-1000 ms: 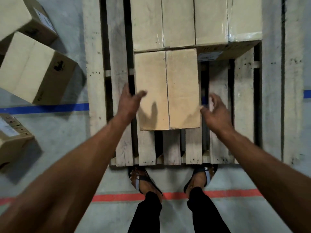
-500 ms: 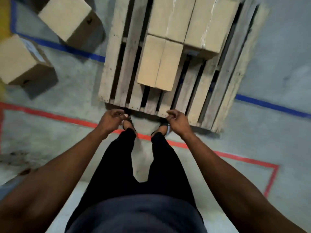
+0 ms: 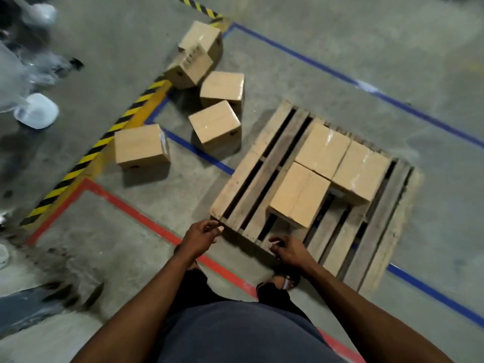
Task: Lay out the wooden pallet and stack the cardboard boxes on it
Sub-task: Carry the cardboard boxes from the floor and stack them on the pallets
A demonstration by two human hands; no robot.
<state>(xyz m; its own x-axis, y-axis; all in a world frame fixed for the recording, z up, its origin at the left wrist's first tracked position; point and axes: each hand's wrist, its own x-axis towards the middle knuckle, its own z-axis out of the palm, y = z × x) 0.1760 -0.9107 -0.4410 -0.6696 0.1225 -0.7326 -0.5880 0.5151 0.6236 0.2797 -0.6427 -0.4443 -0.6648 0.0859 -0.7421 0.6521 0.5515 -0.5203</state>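
Wooden pallet [image 3: 251, 163]: flat on the concrete floor [image 3: 340, 61], slats running away at an angle, right of centre.
Boxes on pallet: three cardboard boxes, packed touching. Near box [image 3: 298, 193] toward the front edge; far-left box [image 3: 322, 150] directly behind it; far-right box [image 3: 361, 170] beside that one, taped top catching light.
Loose boxes on floor: five, left of and beyond the pallet. Nearest-left box [image 3: 140, 145] against the yellow-black striped barrier [image 3: 97, 150]; middle box [image 3: 213, 123] tilted on a corner near the blue floor tape [image 3: 199, 153]; box [image 3: 222, 86] just behind it; two more, box [image 3: 191, 65] and box [image 3: 203, 39], piled crookedly at the far corner.
Left hand [image 3: 203, 235]: in the air beside the pallet's near-left corner, fingers loosely curled, holding nothing.
Right hand [image 3: 286, 248]: over the pallet's front edge, fingers loosely curled, gripping nothing visible; contact with the wood impossible to tell.
Red floor tape [image 3: 136, 213]: crossing beneath both forearms.
Sandalled foot [image 3: 286, 280]: just short of the pallet's front edge.
Far left: blurred pale plastic items [image 3: 36, 110].
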